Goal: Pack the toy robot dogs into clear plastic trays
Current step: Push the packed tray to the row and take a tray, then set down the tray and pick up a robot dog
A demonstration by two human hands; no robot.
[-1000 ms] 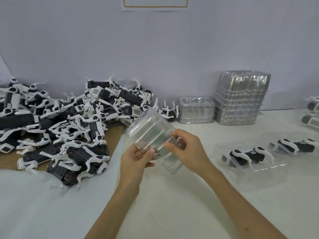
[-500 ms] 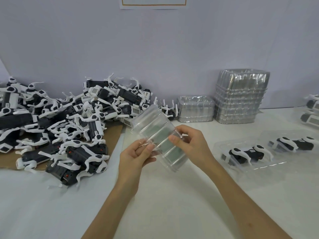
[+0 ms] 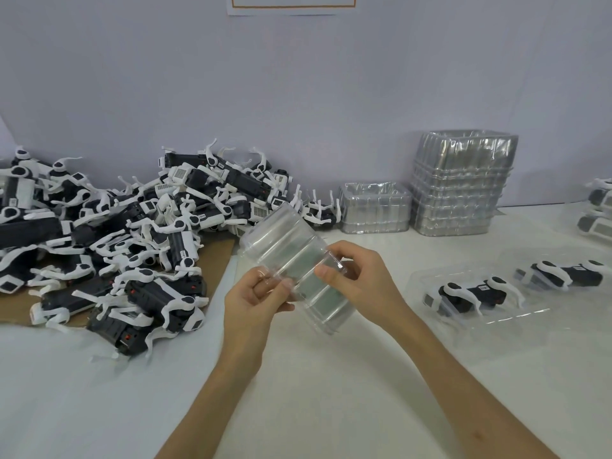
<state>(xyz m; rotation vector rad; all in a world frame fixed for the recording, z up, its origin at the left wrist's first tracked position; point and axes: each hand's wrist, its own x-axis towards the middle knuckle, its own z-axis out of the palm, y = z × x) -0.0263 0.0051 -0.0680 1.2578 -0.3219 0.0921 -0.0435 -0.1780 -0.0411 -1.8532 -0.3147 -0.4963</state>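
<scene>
Head view: the left hand [image 3: 251,303] and right hand [image 3: 364,279] each pinch the near rim of a clear ribbed plastic tray [image 3: 284,246]. These hands hold it tilted above the white table [image 3: 331,392], beside the pile of black-and-white toy robot dogs [image 3: 139,246]. It is possibly 2 nested trays, so peel the rims apart gently. Since 1 second ago it has turned slightly.

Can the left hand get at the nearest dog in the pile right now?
Probably not yet: the left hand pinches the clear tray with the right hand. The path to the nearest dog looks free.
</scene>
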